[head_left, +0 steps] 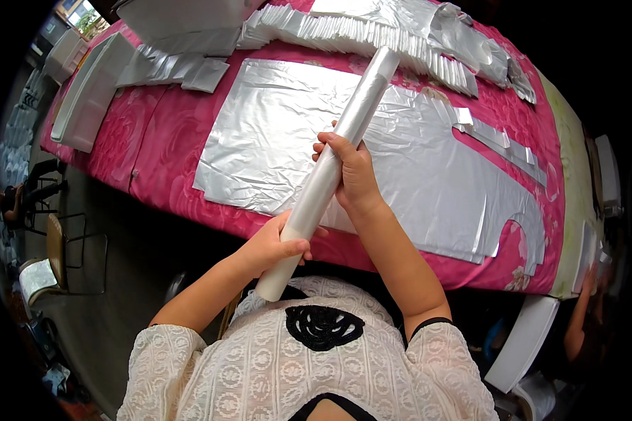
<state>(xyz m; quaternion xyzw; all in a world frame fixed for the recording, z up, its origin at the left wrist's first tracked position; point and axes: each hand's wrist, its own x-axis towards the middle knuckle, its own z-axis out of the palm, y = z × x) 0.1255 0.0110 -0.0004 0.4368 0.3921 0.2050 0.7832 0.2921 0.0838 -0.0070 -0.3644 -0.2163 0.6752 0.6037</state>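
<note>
1 roll (321, 184) hides pt. of L hand (268, 244), R hand (355, 168).

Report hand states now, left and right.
Left hand: closed around the pale, shiny roll, near its lower end.
Right hand: closed around the same roll, farther up.

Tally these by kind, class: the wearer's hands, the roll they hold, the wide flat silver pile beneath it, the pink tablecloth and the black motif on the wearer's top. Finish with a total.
Hands: 2 (left hand, right hand)
Pale roll: 1
Flat silver pile: 1
Pink tablecloth: 1
Black motif: 1
Total: 6
</note>
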